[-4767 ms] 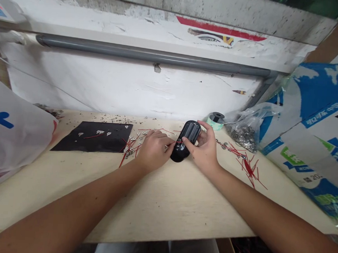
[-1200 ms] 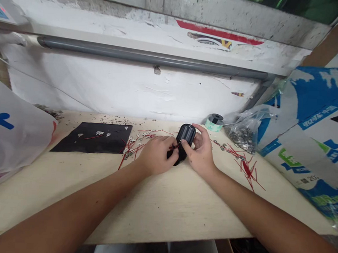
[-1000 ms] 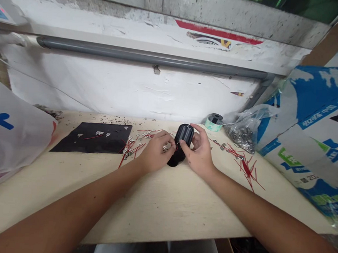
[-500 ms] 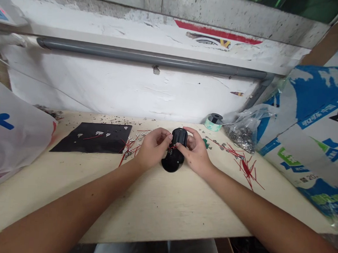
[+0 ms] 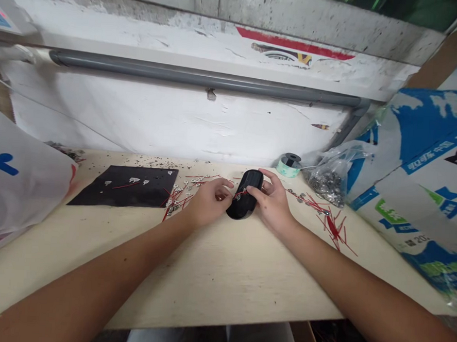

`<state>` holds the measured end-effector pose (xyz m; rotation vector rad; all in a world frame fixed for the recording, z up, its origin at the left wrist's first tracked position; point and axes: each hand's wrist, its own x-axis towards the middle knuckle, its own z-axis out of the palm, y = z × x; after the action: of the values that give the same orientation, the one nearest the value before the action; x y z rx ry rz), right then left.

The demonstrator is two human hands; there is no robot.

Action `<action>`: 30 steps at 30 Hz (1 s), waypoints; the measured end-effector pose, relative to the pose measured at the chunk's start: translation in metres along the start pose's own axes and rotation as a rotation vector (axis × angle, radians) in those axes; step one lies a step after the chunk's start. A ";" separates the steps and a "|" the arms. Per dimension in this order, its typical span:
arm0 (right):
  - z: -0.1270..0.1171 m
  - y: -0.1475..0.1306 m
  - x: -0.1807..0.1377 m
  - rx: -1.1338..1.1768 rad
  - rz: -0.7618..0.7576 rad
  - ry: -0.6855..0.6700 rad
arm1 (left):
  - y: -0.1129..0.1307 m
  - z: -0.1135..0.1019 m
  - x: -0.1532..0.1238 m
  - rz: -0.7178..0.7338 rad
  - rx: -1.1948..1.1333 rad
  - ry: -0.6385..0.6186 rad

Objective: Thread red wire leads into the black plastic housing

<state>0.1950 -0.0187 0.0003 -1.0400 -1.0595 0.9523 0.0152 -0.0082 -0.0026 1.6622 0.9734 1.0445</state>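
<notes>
A black, oblong plastic housing with rounded ends (image 5: 243,209) is tilted a little above the table, its long side leaning right. My right hand (image 5: 273,200) grips its right side, fingers behind the far end and thumb pressed on the middle. Across that middle runs a short red wire (image 5: 240,193) with small metal bits beside it. At the housing's left edge, my left hand (image 5: 211,202) is closed in a pinch where the wire's left end meets the fingertips. The exact hold there is partly hidden by the thumb.
Metal terminals and red wires (image 5: 178,196) lie left of my hands, beside a black mat (image 5: 124,190). More red wires (image 5: 335,229) are scattered right. Farther back stand a tape roll (image 5: 288,168) and a clear bag of metal parts (image 5: 328,185). A printed carton (image 5: 424,193) borders the right.
The housing has turned clockwise and shifted slightly right and away from me, with my right hand moving along. My left hand has moved slightly; its fingers stay pinched.
</notes>
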 end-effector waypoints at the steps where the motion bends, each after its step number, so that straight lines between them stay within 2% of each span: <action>1: 0.000 0.000 0.000 -0.009 -0.010 -0.002 | -0.001 0.001 0.000 0.001 0.002 -0.003; 5: -0.001 0.000 0.000 -0.062 -0.050 -0.014 | -0.001 0.002 0.000 0.033 0.026 -0.023; 11: -0.001 0.000 -0.001 -0.115 -0.075 -0.015 | 0.003 -0.001 -0.002 -0.020 0.157 -0.080; 14: -0.002 0.001 0.000 -0.122 -0.085 -0.016 | 0.001 -0.002 0.000 0.003 0.227 -0.052; 22: -0.002 0.004 0.001 -0.132 -0.096 -0.001 | 0.001 0.000 -0.001 0.191 0.364 0.060; 30: 0.003 0.001 -0.006 -0.096 -0.068 -0.032 | 0.012 0.001 -0.007 0.284 0.592 0.044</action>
<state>0.1907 -0.0234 -0.0019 -1.0635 -1.1698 0.8723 0.0157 -0.0179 0.0069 2.3232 1.1738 1.0365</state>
